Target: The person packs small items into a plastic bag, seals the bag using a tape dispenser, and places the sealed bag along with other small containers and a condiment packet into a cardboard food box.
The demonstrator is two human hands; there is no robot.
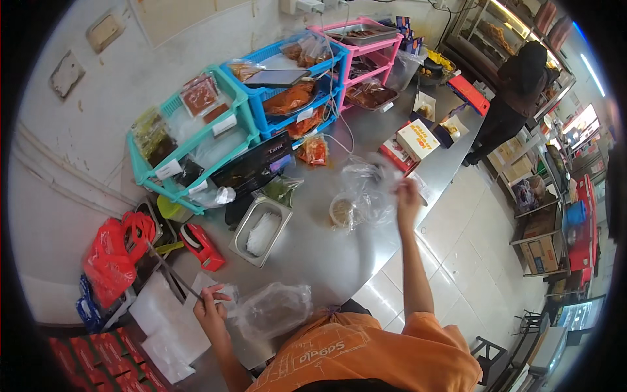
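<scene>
My left hand (213,304) is at the lower left, its fingers at the end of a thin dark strip or handle (174,274) that runs up towards a red plastic bag (108,262). My right hand (409,198), blurred, pinches clear plastic film (387,179) above the steel table's front edge. Beside it on the table lies a clear plastic bag (374,203), and a round clear pack of brown food (345,211) sits at its left end. An open clear bag (274,311) rests close to my body, right of my left hand.
A steel pan of white material (262,232) and a red tape dispenser (203,247) stand left of centre. Teal (196,132), blue (289,83) and pink (370,54) racks line the wall. Food boxes (416,142) sit near the right edge. A person (514,98) stands beyond the table.
</scene>
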